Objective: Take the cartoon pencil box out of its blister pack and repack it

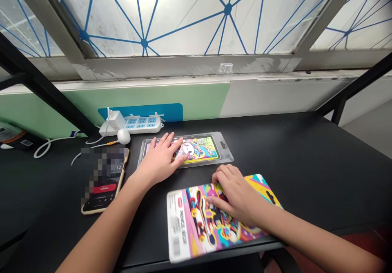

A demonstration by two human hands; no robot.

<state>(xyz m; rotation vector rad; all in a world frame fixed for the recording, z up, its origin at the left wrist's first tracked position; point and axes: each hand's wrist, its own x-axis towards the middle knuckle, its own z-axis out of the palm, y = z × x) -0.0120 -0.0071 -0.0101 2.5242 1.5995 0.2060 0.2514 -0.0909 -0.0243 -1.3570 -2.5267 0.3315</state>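
Note:
My left hand (pixel 161 158) lies flat with its fingers spread on a clear plastic blister pack (pixel 226 152). Inside the pack is a brightly printed pencil box (pixel 196 149) with a white cartoon face; my hand covers its left part. Nearer to me, my right hand (pixel 235 191) grips a colourful printed card (pixel 196 224) marked "PENCIL BOX", its thumb on the face and its fingers bent over the far edge. The card lies tilted near the desk's front edge, with a hang hole at its right end. My right hand and forearm hide part of its print.
A phone (pixel 105 187) lies left of my left forearm. Behind it are a white power strip (pixel 143 123) with a plugged-in charger (pixel 116 120), a white round device (pixel 123 136) and cables. A clear cup (pixel 226 68) stands on the window sill. Black frame bars (pixel 45 85) slope at both sides.

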